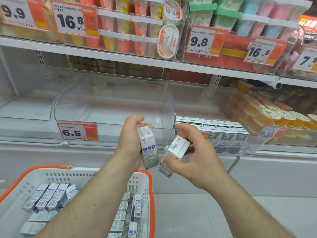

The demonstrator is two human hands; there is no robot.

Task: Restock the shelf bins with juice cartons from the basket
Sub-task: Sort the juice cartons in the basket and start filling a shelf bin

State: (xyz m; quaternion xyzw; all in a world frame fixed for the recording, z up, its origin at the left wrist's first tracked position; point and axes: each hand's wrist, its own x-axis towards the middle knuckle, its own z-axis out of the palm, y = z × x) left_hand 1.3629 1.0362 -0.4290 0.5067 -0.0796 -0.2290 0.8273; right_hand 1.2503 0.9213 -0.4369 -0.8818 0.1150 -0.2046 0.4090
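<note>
In front of a shop shelf, a person holds one small juice carton in each hand, both raised just before a clear plastic bin [109, 100] that has nothing in it. The left hand [132, 136] wraps its curled fingers around a white carton [148, 148] held nearly upright, its folded top just below the bin's front lip. The right hand [193, 152] pinches a second carton [173, 155] between thumb and curled fingers; this one is tilted, its top end turned toward the camera. The two cartons sit close together, their lower corners almost meeting (whether they touch is hard to tell).

An orange and white price tag [78, 132] reading 6.5 hangs on the front of the bin. In the next bin to the right [253, 148], rows of green-labelled cartons [223, 134] stand packed together. Further right is a bin of orange jelly cups [277, 115]. The shelf above carries ice cream tubs [167, 42] and more price tags.

Below the forearms, at lower left, sits a white basket [139, 184] with an orange rim. Many more white cartons [48, 196] lie in it, some in neat rows on their sides, others along its right wall.
</note>
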